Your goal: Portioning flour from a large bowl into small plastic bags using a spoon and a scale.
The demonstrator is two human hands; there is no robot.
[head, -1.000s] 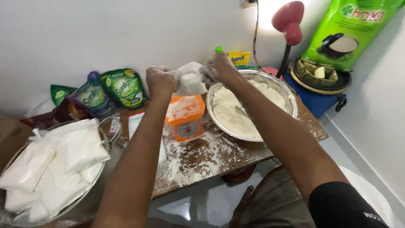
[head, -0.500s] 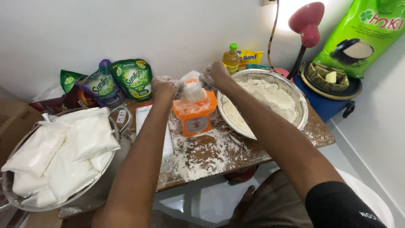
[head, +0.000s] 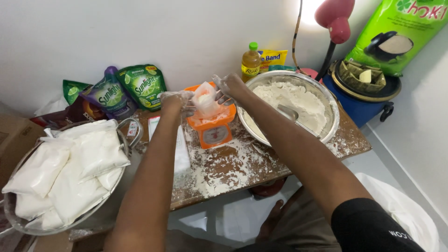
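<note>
Small clear flour bag sits on the orange scale near the tabletop's far edge; my left hand and right hand pinch its top. Soft, light, floury-slick; hold the neck

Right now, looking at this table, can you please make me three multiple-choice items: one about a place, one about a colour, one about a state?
1. Where does the metal spoon lie?
A. in the steel bowl of flour
B. on the scale
C. in the tray of bags

2. What colour is the kitchen scale?
A. blue
B. orange
C. white

3. How is the small plastic bag?
A. lying flat on the table
B. sealed in the tray
C. held by both hands over the scale

Answers:
1 A: the spoon rests on the flour in the steel bowl.
2 B: its body and pan are orange.
3 C: the left hand and the right hand hold it above the scale.
</note>
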